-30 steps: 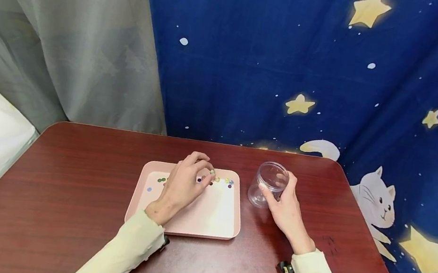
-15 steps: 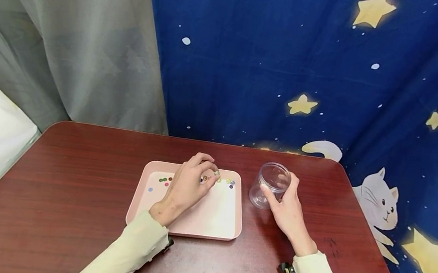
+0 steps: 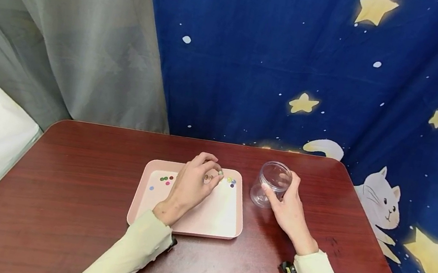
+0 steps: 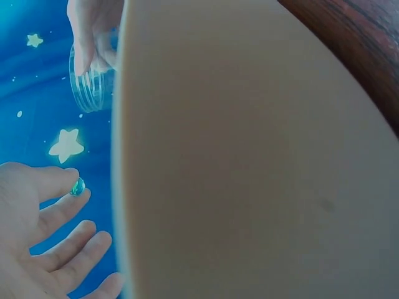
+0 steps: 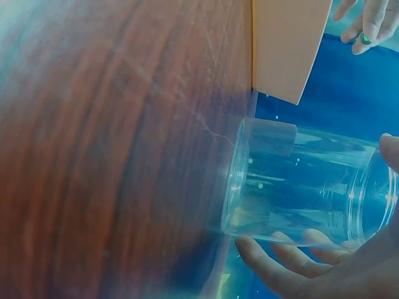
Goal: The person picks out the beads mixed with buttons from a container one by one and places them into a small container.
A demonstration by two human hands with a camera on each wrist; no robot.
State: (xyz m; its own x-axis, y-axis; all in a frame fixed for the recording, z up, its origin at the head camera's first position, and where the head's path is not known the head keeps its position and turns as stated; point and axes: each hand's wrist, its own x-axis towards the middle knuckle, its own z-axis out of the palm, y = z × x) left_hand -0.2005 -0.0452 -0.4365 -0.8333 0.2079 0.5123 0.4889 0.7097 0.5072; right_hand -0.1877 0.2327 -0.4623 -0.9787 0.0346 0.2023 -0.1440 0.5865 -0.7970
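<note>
Left hand hovers over the far half of the pink tray, thumb and forefinger pinching a small green bead; its other fingers hang loosely spread. Loose coloured beads lie along the tray's far edge. Right hand grips the clear plastic jar, fingers wrapped round its wall; the jar stands just right of the tray, toward the far edge of the counter, mouth open.

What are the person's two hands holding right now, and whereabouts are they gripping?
The left hand pinches a small greenish bead between its fingertips above the pink tray. The right hand grips the clear jar around its side wall.
</note>
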